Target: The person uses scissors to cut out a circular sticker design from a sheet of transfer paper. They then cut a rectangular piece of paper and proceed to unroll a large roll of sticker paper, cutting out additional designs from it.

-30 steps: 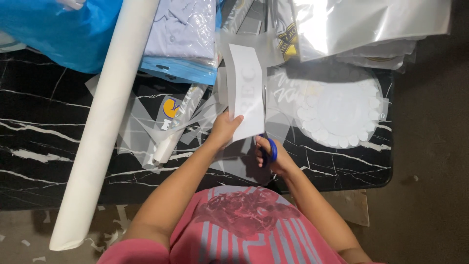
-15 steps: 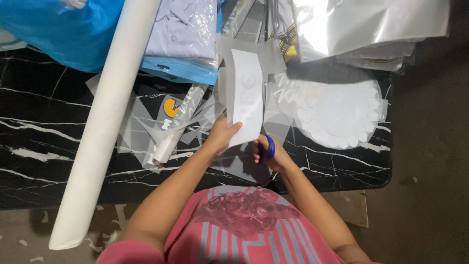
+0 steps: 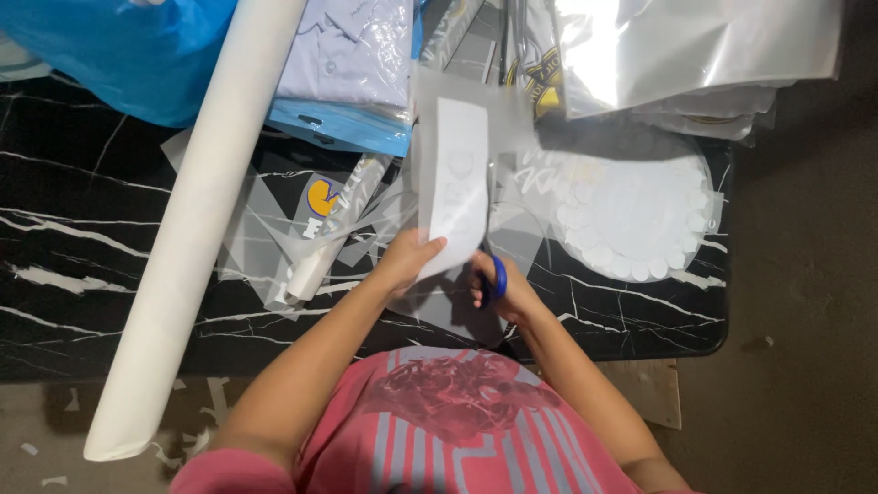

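- The left hand [image 3: 409, 259] pinches the bottom edge of a tall white paper strip [image 3: 455, 183], thumb on top; the strip is thin and stiff-looking, with faint round outlines on it, and it stands up above the desk [image 3: 73, 229] between the two hands and the pile at the back.
- The right hand [image 3: 501, 288] is curled tight around the blue handle of a pair of scissors [image 3: 497, 277], just right of the strip's lower edge; the blades are hidden behind the paper and the fingers.
- Under both hands lie clear glossy film sheets [image 3: 274, 247], crinkled and overlapping, one carrying a yellow and blue printed patch.
- A slim white tube [image 3: 320, 261] lies among those films, just left of the left hand.
- To the right, a flat round stack of white paper discs [image 3: 640, 215] with a scalloped edge rests on the desk.
- A long, thick roll of white paper [image 3: 197, 238] runs slantwise across the desk's left half and overhangs its front edge.
- At the back, a clear plastic bag holds a folded pale shirt [image 3: 352, 50] on a blue card; shiny silver bags [image 3: 695, 46] lie stacked beside it, and a blue plastic bag [image 3: 128, 46] sits at far left.
- The desk top is black stone-look with white veins.
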